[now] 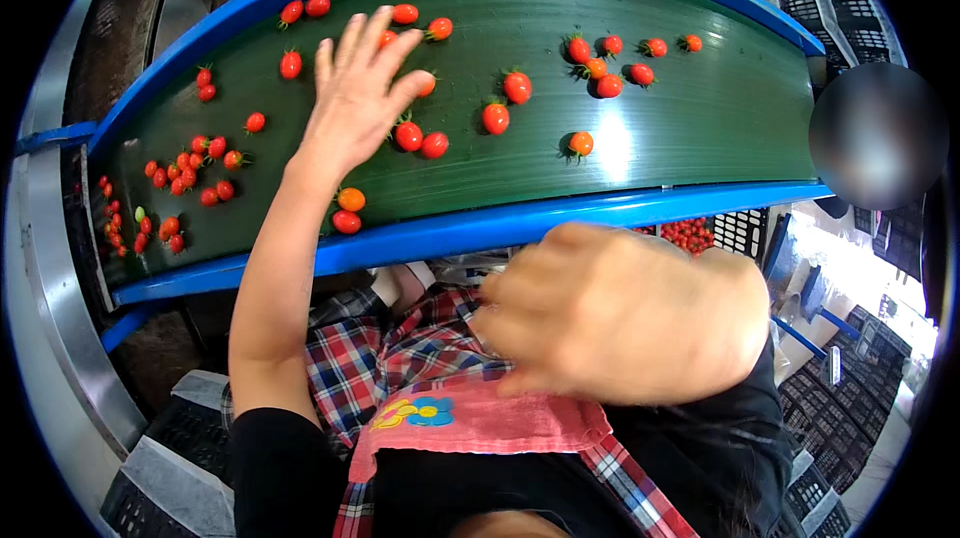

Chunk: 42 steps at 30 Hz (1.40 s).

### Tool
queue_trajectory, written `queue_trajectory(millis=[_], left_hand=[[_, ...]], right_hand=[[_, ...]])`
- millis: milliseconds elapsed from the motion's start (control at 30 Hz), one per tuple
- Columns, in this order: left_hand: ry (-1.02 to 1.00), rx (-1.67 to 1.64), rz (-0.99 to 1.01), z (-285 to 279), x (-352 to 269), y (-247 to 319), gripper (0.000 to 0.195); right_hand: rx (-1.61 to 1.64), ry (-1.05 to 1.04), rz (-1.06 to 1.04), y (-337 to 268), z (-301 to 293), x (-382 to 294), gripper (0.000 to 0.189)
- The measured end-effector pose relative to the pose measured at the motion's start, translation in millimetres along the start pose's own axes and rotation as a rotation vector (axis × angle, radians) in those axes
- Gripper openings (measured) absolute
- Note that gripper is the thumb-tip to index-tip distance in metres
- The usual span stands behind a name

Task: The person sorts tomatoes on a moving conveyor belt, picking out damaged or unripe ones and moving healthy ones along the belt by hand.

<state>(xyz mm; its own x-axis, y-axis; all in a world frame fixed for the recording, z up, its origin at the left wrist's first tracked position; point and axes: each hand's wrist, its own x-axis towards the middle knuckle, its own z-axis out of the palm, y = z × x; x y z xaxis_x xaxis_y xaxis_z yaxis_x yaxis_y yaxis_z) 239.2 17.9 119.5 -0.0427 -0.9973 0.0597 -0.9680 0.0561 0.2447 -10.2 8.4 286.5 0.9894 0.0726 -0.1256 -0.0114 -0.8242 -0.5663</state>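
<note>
My left hand (356,91) is spread flat over a green conveyor belt (697,132), palm down. Its fingertips are at a few cherry tomatoes; one red tomato (387,39) shows between the fingers and an orange-red tomato (427,84) lies beside the thumb. Just right of the wrist sit two more, one a red tomato (409,136) with a green calyx. My right hand (622,320), blurred and close to the camera, is raised above my lap with fingers curled; whether it holds anything is hidden. Farther right on the belt lies a loose group of tomatoes (609,86).
A blue rail (450,235) borders the belt's near side, and another curves along the far side. Tomatoes crowd the left end, among them a green one (139,214). Below the near rail, a black crate (739,230) holds red tomatoes. Stacked black crates (840,403) stand at right.
</note>
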Motion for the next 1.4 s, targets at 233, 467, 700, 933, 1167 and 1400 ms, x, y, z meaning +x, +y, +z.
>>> queue_trajectory(millis=[233, 467, 700, 933, 1167, 1400], left_hand=[[-0.09, -0.023, -0.572, -15, -73, -35, 0.065], [-0.188, -0.301, -0.446, -23, -99, 32, 0.069], [-0.223, -0.315, -0.309, -27, -108, 46, 0.044], [-0.248, -0.642, -0.451, -22, -86, 65, 0.055], [-0.001, -0.471, -0.252, -11, -72, 62, 0.05], [0.052, 0.128, -0.646, -3, -78, -38, 0.071]], right_hand=[[-0.468, 0.776, 1.274, 207, 59, -111, 0.063], [-0.202, 0.648, 0.831, 205, 107, -48, 0.059], [0.394, 0.422, 0.835, 130, 65, -89, 0.033], [0.501, 0.407, 0.922, 121, 92, -83, 0.08], [0.687, 0.361, 0.585, 117, 86, -79, 0.04], [0.724, 0.474, 0.872, 125, 128, -86, 0.028]])
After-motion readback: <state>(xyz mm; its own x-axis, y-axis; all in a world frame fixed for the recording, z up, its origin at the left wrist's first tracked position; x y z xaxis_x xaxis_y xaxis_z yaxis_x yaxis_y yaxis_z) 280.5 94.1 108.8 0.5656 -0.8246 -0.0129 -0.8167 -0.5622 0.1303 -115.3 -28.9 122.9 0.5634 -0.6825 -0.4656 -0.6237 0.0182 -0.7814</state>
